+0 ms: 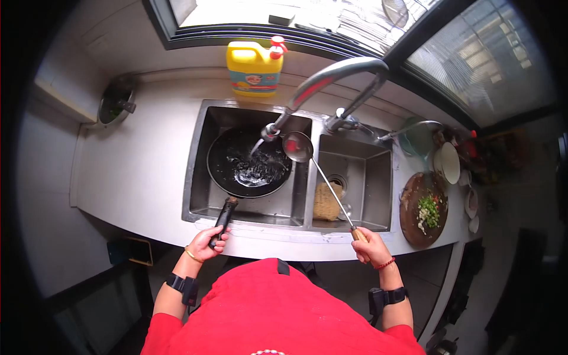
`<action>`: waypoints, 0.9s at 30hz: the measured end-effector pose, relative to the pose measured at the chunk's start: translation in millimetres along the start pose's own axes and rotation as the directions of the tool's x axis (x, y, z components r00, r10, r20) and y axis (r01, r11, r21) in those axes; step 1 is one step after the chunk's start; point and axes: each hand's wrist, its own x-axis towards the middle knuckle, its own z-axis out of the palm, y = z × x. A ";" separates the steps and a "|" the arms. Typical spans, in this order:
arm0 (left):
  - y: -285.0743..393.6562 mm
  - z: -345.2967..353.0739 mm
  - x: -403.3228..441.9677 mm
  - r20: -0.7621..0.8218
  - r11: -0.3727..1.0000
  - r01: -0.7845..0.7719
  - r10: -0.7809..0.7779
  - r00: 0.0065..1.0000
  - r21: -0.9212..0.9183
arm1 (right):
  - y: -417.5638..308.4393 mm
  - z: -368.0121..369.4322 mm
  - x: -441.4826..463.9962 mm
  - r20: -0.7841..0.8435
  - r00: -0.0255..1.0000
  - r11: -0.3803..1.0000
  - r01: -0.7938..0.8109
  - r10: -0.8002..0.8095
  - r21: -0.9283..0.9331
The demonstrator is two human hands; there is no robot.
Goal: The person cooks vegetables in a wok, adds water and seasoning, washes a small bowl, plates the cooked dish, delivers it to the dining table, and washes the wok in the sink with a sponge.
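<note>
Water runs from the faucet [334, 74] into a black pan [228, 160], which sits in the left basin of the sink [296, 216]. My left hand [208, 242] is closed round the pan's black handle [223, 220] at the sink's front edge. In my right hand [373, 247] is the wooden end of a long-handled ladle [332, 192]. The ladle's round metal bowl is over the divider between the basins, just right of the pan and the stream of water.
A yellow jug [254, 65] with a red pump stands behind the sink. A tan sponge [326, 202] lies in the right basin. To the right, a round wooden board [408, 207] holds chopped greens, with bowls [448, 163] beyond it. A metal pot [112, 103] is at back left.
</note>
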 end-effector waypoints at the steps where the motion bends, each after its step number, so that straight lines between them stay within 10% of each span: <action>1: 1.1 3.7 0.0 -0.007 1.000 -0.003 0.003 1.000 0.014 | 5.9 -7.8 -11.6 -0.032 0.999 1.000 0.022 -0.022 0.003; 8: 5.8 22.7 -1.8 -0.073 0.998 -0.049 0.047 0.996 -0.028 | 43.7 -53.4 -63.3 -0.356 0.930 0.994 0.070 -0.097 -0.089; 12: 10.8 21.5 4.6 -0.032 0.984 0.028 -0.034 0.999 -0.176 | 76.9 -75.3 -26.1 -0.397 0.684 0.469 -0.090 -0.612 -0.879; 22: 17.5 21.7 -6.3 -0.020 0.998 0.017 -0.019 1.000 -0.063 | 106.3 -97.2 56.2 -0.428 0.798 0.261 -0.344 -0.425 -0.902; 24: 18.0 14.1 -4.4 -0.015 0.999 -0.003 0.002 1.000 -0.043 | 91.8 -101.6 78.1 -0.457 0.813 0.356 -0.332 -0.362 -0.873; 26: 18.6 12.8 -6.5 -0.036 1.000 -0.015 0.015 0.999 -0.005 | 73.1 -111.4 110.7 -0.488 0.788 0.792 -0.002 -0.375 -0.611; 27: 19.3 9.8 -6.2 -0.045 1.000 -0.020 0.021 0.999 0.016 | 53.5 -113.0 130.3 -0.467 0.771 0.799 0.090 -0.434 -0.595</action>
